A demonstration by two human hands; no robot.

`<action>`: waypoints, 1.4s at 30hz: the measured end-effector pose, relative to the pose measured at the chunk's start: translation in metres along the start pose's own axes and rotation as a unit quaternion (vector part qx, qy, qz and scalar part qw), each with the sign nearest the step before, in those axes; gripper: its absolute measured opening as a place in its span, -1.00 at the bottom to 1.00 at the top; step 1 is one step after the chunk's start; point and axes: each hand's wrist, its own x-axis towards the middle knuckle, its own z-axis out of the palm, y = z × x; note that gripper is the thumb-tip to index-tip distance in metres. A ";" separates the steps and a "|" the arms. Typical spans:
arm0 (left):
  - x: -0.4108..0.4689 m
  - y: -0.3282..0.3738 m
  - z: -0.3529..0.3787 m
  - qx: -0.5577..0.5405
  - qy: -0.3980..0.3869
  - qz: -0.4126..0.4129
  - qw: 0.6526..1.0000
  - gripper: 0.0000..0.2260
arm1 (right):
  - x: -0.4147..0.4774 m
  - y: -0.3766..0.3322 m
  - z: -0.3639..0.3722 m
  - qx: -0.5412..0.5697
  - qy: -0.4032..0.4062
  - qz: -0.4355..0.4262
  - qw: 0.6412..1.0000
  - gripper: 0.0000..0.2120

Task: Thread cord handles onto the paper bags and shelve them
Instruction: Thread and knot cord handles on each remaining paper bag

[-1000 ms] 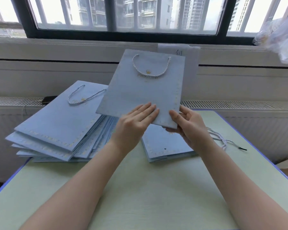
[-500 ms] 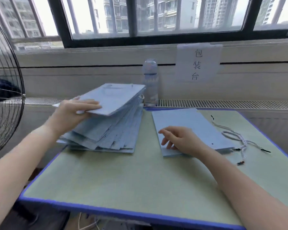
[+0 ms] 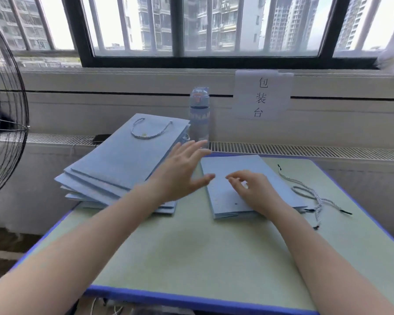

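Observation:
A stack of light blue paper bags [image 3: 123, 169] lies at the table's back left; the top bag carries a twisted cord handle [image 3: 150, 131]. A smaller pile of flat bags without handles [image 3: 232, 169] sits to its right. Loose white-and-grey cords [image 3: 309, 194] with black tips lie right of that pile. My left hand [image 3: 182, 171] hovers with spread fingers between the two piles and holds nothing. On the handle-less pile rests my right hand [image 3: 253, 189], fingertips curled on the top bag; whether it pinches the bag I cannot make out.
A clear water bottle [image 3: 199, 114] stands behind the stack against the wall. A paper sign [image 3: 262, 96] hangs below the window sill. A black floor fan [image 3: 2, 110] stands at the left. The green table has a blue edge [image 3: 191, 296].
The bag with its handle went from both hands onto the left stack. My left hand has let go and moved right toward the other pile. My right hand stays on that pile.

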 end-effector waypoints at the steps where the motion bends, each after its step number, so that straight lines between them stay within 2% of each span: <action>1: 0.010 0.012 0.013 -0.029 -0.027 -0.017 0.999 -0.34 | 0.002 0.008 -0.002 -0.029 0.002 0.012 0.999 -0.75; 3: 0.023 0.030 0.042 -0.071 -0.156 -0.066 0.983 -0.26 | 0.007 0.025 -0.007 -0.106 -0.007 0.064 0.992 -0.66; 5: 0.024 0.040 0.069 -0.068 -0.272 -0.077 0.957 -0.20 | 0.010 0.042 -0.013 -0.173 -0.040 0.138 0.974 -0.57; 7: 0.018 0.040 0.082 -0.051 -0.306 -0.061 0.949 -0.18 | 0.013 0.054 -0.014 -0.199 -0.081 0.188 0.958 -0.52; 10: 0.013 0.031 0.076 -0.065 -0.317 -0.047 0.945 -0.18 | 0.016 0.056 -0.012 -0.207 -0.115 0.199 0.951 -0.53; 16: 0.013 0.020 0.065 -0.102 -0.311 -0.044 0.944 -0.24 | 0.015 0.043 -0.018 -0.211 -0.127 0.185 0.952 -0.58; 20: 0.009 0.015 0.064 -0.142 -0.303 -0.070 0.940 -0.29 | 0.008 0.036 -0.016 -0.190 -0.146 0.169 0.956 -0.51; 25: 0.008 0.014 0.061 -0.188 -0.196 -0.089 0.958 -0.43 | 0.002 0.020 -0.015 -0.100 -0.170 0.133 0.971 -0.57; 28: 0.005 0.010 0.059 -0.170 -0.145 -0.086 0.971 -0.55 | 0.000 0.019 -0.020 -0.027 -0.138 0.137 0.981 -0.69; 30: 0.004 0.008 0.061 -0.169 -0.122 -0.089 0.974 -0.65 | 0.003 0.027 -0.026 0.001 -0.053 0.149 0.987 -0.76; 32: 0.005 0.008 0.061 -0.155 -0.113 -0.081 0.978 -0.66 | 0.004 0.042 -0.035 -0.050 0.054 0.203 0.977 -0.75; 33: 0.005 0.009 0.060 -0.144 -0.114 -0.076 0.980 -0.66 | 0.003 0.050 -0.039 -0.083 0.081 0.244 0.963 -0.70; 35: 0.005 0.009 0.061 -0.127 -0.115 -0.074 0.982 -0.66 | 0.000 0.065 -0.043 -0.152 0.075 0.315 0.934 -0.64; 37: 0.005 0.007 0.064 -0.120 -0.110 -0.078 0.984 -0.66 | -0.001 0.073 -0.044 -0.196 0.065 0.352 0.913 -0.74; 39: 0.005 0.006 0.067 -0.122 -0.105 -0.084 0.984 -0.65 | 0.000 0.074 -0.044 -0.201 0.081 0.371 0.903 -0.84; 42: 0.004 0.005 0.068 -0.127 -0.113 -0.090 0.981 -0.61 | 0.000 0.072 -0.045 -0.205 0.089 0.378 0.899 -0.83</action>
